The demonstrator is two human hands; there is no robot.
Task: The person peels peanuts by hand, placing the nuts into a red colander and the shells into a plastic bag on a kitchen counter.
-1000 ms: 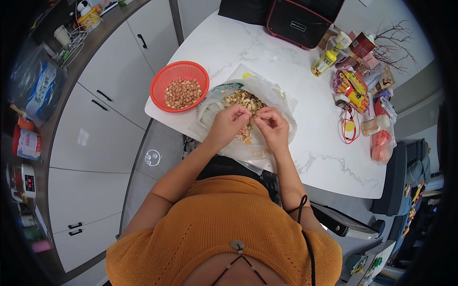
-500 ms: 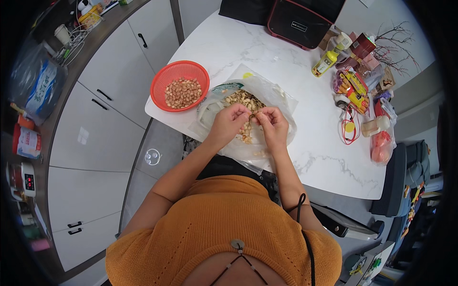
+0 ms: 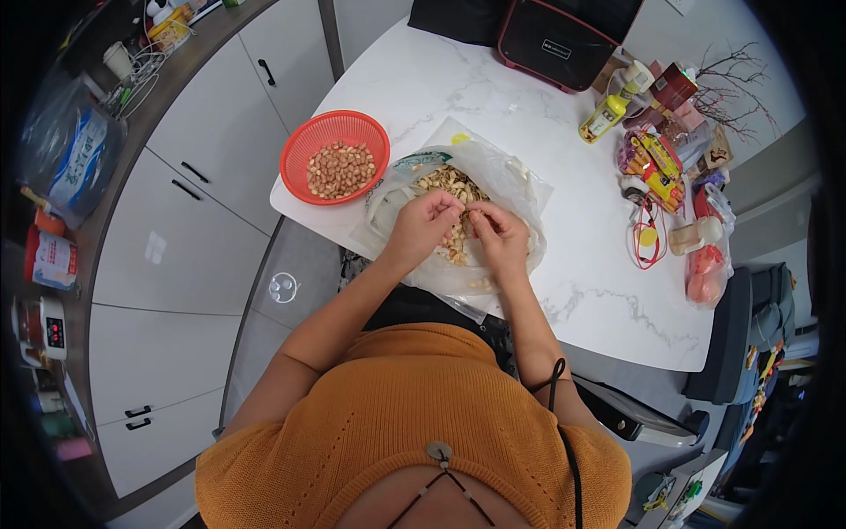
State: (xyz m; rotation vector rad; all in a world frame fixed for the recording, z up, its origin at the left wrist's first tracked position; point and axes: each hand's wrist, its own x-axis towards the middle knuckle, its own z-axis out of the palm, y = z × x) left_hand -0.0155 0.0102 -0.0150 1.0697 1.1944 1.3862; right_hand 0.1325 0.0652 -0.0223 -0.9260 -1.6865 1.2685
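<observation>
Over an open translucent plastic bag (image 3: 520,189), my left hand (image 3: 425,227) and my right hand (image 3: 500,240) are close together with their fingertips pinched. Whatever sits between the fingertips is too small to make out. Inside the bag, below and behind my hands, lies a heap of pale tan peanut shells (image 3: 451,183). Left of the bag a red plastic colander (image 3: 293,159) stands at the table's edge. Shelled pinkish-brown peanuts (image 3: 340,170) cover its bottom.
The white marbled table (image 3: 608,291) carries a black and red appliance (image 3: 551,44) at the back. On its right are a yellow bottle (image 3: 606,115), snack packets (image 3: 654,163), a red cord (image 3: 648,238) and a bag of round fruit (image 3: 705,273). White cabinets (image 3: 176,238) stand left.
My right hand's fingers have shifted slightly, and a small gap now shows between the two hands' fingertips. The left hand looks almost unmoved; the colander and bag stay in place.
</observation>
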